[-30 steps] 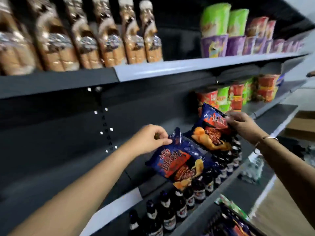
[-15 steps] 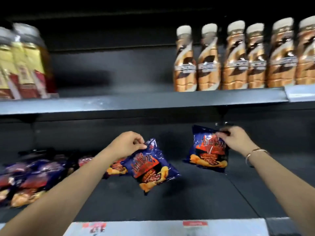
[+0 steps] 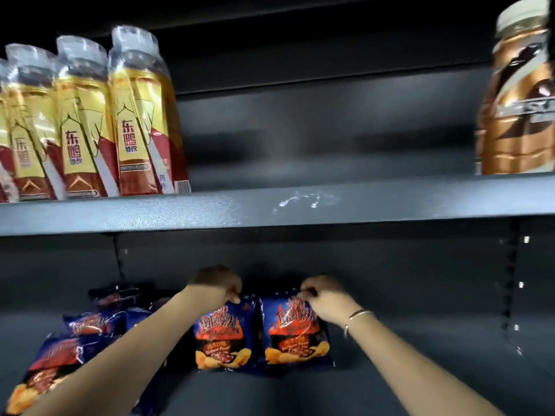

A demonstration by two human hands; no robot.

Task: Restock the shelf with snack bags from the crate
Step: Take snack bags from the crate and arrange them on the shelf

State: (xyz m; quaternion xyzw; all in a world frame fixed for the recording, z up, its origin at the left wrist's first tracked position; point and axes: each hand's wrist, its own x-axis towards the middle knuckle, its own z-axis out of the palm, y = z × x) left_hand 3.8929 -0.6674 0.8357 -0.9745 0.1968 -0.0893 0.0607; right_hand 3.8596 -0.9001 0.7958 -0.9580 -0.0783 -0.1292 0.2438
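left hand and right hand each pinch a snack bag's top seam, left bag beside right bag, upright on the lower shelf (light, crushable; seams grip best).

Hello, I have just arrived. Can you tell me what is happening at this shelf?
A person is stocking the lower shelf with snack bags. The left hand pinches the top of one blue chip bag, and the right hand pinches the top of a second bag. Both bags stand side by side on the shelf. More of the same bags lie to the left. Drink bottles stand on the shelf above.
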